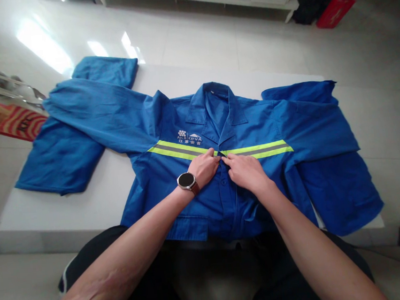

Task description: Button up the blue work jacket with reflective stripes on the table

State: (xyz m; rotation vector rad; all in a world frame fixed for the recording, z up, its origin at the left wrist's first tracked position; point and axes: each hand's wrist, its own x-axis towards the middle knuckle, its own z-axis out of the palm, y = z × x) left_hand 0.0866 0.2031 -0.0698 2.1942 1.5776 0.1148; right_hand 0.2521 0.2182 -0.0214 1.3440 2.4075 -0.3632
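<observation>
A blue work jacket (189,188) lies front up, its collar pointing away from me and its sleeves spread to both sides. A yellow-green and grey reflective stripe crosses its chest, with white lettering above the stripe at left. My left hand (204,166), with a round watch (186,181) on the wrist, pinches the front opening at the stripe. Facing it, my right hand (246,168) pinches the other edge of the opening. The fingertips nearly meet, and the button between them is mostly hidden. Lower on the placket, another button (223,182) shows.
The jacket rests on a white table (95,202). Folded blue garments (62,156) lie under the left sleeve, and another blue garment (338,193) is under the right one. A red KFC bag (16,123) stands at left. Beyond the floor are a white cabinet (207,0) and a red bag (335,10).
</observation>
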